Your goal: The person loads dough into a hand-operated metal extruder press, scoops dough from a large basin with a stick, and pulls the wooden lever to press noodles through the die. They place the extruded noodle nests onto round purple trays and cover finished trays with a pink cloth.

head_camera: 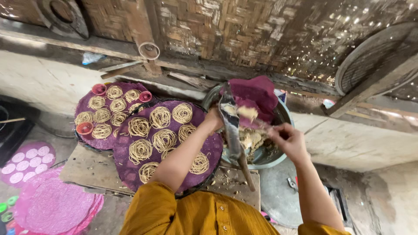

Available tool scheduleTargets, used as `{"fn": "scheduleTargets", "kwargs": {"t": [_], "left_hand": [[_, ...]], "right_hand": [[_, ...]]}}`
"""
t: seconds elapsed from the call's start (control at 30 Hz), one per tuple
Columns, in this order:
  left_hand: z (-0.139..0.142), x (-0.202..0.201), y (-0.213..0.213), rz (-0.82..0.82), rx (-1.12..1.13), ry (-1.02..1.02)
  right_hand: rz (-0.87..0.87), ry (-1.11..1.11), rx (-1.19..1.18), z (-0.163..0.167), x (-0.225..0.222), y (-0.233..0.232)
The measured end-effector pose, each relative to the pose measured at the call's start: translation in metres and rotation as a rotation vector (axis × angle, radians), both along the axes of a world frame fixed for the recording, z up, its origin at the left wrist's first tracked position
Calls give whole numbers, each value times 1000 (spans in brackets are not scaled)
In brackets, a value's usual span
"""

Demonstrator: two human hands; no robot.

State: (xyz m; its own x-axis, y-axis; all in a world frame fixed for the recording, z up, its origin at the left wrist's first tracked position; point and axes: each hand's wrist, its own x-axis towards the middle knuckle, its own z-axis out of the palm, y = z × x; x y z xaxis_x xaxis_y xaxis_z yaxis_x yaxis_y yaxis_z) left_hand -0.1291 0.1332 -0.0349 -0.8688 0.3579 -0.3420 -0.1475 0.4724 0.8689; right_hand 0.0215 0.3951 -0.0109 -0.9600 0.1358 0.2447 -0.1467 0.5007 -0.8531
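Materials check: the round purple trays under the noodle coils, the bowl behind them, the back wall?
Purple trays: likely cloth over a round frame; matte, slightly fuzzy surface, dark rim showing. Bowl: looks like metal; dull grey sheen on the thin rim. Back wall: woven split bamboo or cane; flat interlaced strips, light showing through gaps.

shirt: mustard-yellow, buttoned front | sleeves: short, ribbed weave | forearms: bare

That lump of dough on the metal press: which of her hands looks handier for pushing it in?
Probably the right hand: its fingertips sit beside the dough, apparently free. The left hand is gripping the press behind it, steadying it over the bowl.
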Motion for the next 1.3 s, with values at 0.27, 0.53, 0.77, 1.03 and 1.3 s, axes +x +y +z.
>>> {"fn": "scheduleTargets", "kwargs": {"t": [0.27, 0.53, 0.77, 1.03, 1.3], "left_hand": [[-15, -5, 1, -76, 171, 229], [12, 15, -59, -196, 1229, -59], [-2, -11, -52, -446, 1548, 62], [-15, -25, -61, -281, 1520, -17], [-14, -28, -44, -100, 1494, 114]], "right_hand": [[-213, -5, -12, -24, -7, 9], [-1, 65, -311, -20, 10, 57], [113, 30, -229, -58, -10, 29], [-29, -56, -131, -92, 19, 19], [-147, -98, -259, -112, 51, 35]]}}
